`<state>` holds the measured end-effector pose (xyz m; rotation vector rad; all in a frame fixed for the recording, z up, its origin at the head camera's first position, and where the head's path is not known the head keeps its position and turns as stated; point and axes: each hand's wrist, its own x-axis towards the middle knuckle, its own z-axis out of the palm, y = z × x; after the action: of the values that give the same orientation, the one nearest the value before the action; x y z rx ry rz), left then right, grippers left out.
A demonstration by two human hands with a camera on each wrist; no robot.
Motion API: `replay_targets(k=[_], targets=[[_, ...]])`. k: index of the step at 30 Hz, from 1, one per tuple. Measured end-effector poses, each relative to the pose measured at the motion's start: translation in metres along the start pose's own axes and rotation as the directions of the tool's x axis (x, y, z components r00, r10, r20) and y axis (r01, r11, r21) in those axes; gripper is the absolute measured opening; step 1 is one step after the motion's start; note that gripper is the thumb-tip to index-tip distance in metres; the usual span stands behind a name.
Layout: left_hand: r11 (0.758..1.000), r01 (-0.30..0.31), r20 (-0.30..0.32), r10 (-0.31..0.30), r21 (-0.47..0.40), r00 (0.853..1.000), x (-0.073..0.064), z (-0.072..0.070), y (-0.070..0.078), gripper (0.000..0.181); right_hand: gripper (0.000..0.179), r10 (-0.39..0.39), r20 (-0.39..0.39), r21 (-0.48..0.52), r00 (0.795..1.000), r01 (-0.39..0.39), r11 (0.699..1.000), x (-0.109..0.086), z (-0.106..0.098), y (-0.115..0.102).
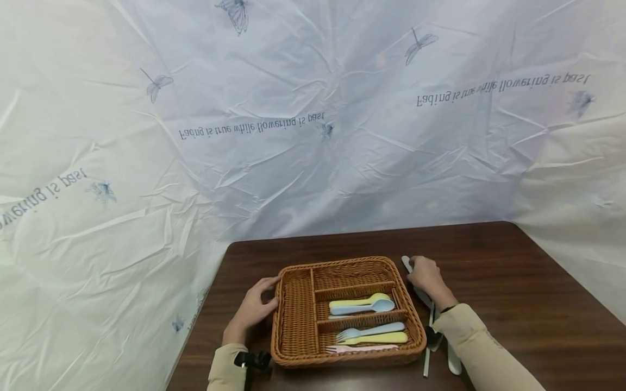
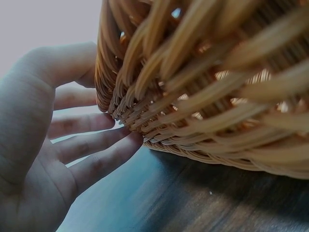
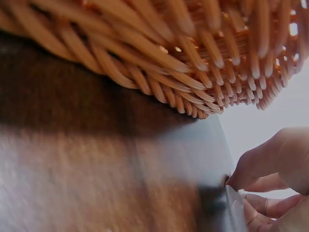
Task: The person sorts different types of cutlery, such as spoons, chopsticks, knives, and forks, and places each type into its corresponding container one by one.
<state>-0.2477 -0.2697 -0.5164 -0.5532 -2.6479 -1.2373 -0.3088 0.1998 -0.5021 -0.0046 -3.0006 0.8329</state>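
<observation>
A brown wicker basket with compartments stands on the table between both hands. My left hand rests at its left side, the fairly straight fingertips against the woven wall. Beyond the basket's right side, my right hand pinches a pale grey piece of cutlery between thumb and fingers; its far end is hidden, so I cannot tell its kind. In the middle compartment lie a yellow spoon and a blue spoon. The front compartment holds a blue fork, a yellow-handled piece and a pale pink fork.
More pale cutlery lies right of the basket, partly under the right sleeve: a thin handle and a wide rounded end. The dark wooden table meets a hanging white printed sheet at its back and sides.
</observation>
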Motion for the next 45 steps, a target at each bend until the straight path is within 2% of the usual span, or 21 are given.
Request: replay_targets(k=[9,18,29,45], targets=[[1.000,-0.003,0.009,0.003,0.002,1.000,0.000,0.000,-0.002,0.053,0.041,-0.016,-0.038,0.067,0.999,0.018,0.998,0.000,-0.008,0.002],[1.000,-0.006,0.006,0.006,0.003,1.000,0.001,0.000,-0.002,0.053,0.037,-0.092,-0.073,0.089,0.993,0.098,0.991,0.000,-0.020,-0.002],[1.000,-0.012,0.022,0.012,-0.009,1.000,0.001,0.001,-0.003,0.053,0.034,-0.165,-0.049,0.120,0.985,0.170,0.978,-0.001,-0.032,-0.012],[1.000,-0.024,0.018,0.024,0.004,1.000,0.001,0.001,-0.004,0.053,0.034,-0.221,-0.048,0.127,0.974,0.226,0.966,0.000,-0.040,-0.030]])
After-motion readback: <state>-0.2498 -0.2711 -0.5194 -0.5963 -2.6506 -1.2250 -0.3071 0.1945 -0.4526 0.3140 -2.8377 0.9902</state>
